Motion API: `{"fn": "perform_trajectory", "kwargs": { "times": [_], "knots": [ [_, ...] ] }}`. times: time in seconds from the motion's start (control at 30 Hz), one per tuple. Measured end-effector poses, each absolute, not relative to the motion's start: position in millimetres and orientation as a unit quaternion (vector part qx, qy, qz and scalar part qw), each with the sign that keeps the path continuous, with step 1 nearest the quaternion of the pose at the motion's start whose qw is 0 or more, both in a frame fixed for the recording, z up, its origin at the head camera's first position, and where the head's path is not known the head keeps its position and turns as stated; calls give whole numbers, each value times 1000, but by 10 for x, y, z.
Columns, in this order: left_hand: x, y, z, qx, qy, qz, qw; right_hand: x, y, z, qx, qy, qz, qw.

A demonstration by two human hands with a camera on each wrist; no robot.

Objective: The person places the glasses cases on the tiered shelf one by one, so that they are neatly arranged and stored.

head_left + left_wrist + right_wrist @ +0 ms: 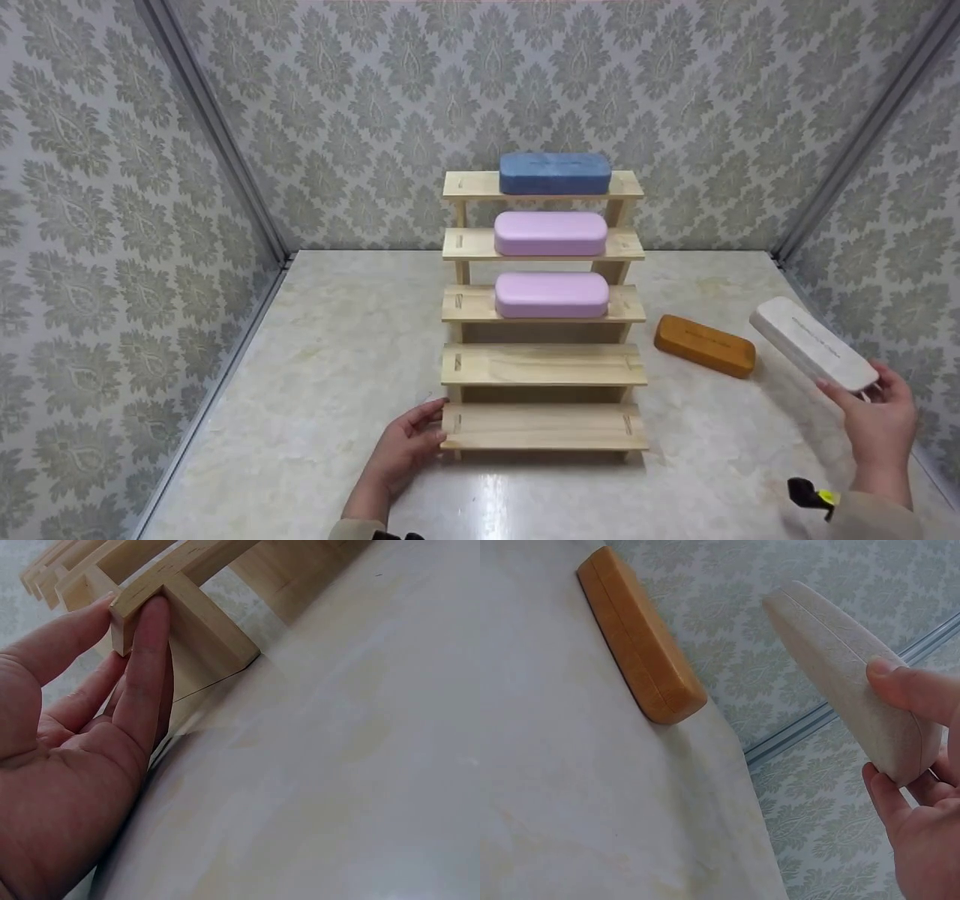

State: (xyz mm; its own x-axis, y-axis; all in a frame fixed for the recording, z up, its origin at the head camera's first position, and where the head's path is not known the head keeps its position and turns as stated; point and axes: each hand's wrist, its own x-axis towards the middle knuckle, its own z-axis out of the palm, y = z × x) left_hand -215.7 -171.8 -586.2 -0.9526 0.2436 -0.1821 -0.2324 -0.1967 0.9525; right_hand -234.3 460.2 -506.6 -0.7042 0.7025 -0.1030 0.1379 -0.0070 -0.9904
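Observation:
A white glasses case (816, 343) is gripped at its near end by my right hand (883, 420), raised above the table and slanting up to the left. The right wrist view shows the thumb on one side of the case (847, 679) and fingers beneath its end. My left hand (405, 446) pinches the left end of the lowest board of a stepped wooden rack (544, 427), thumb above and fingers below. Left of the white case, an orange-brown glasses case (705, 346) lies on the table.
On the rack's top step sits a blue glasses case (555, 174). Two lilac cases, an upper one (550, 233) and a lower one (551, 295), sit on the steps below. Patterned wall panels (495, 90) enclose the marbled table (337, 337) at back and sides.

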Motion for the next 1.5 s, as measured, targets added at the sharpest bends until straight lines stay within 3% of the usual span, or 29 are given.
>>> {"fn": "perform_trajectory", "kwargs": {
  "times": [0.57, 0.77, 1.23, 1.5],
  "knots": [
    [-2160, -1717, -5861, 6, 628, 764, 147, -2273, 4363, -4804, -277, -742, 572, 214],
    [-2170, -1719, -5878, 10, 623, 768, 147, -2241, 4302, -4729, -264, -711, 613, 221],
    [-2186, -1714, -5879, 9, 628, 765, 141, -2173, 4197, -4602, -174, -692, 659, 239],
    [-2181, -1709, -5868, 7, 638, 758, 138, -2119, 4108, -4598, -54, -666, 708, 229]
  ]
}}
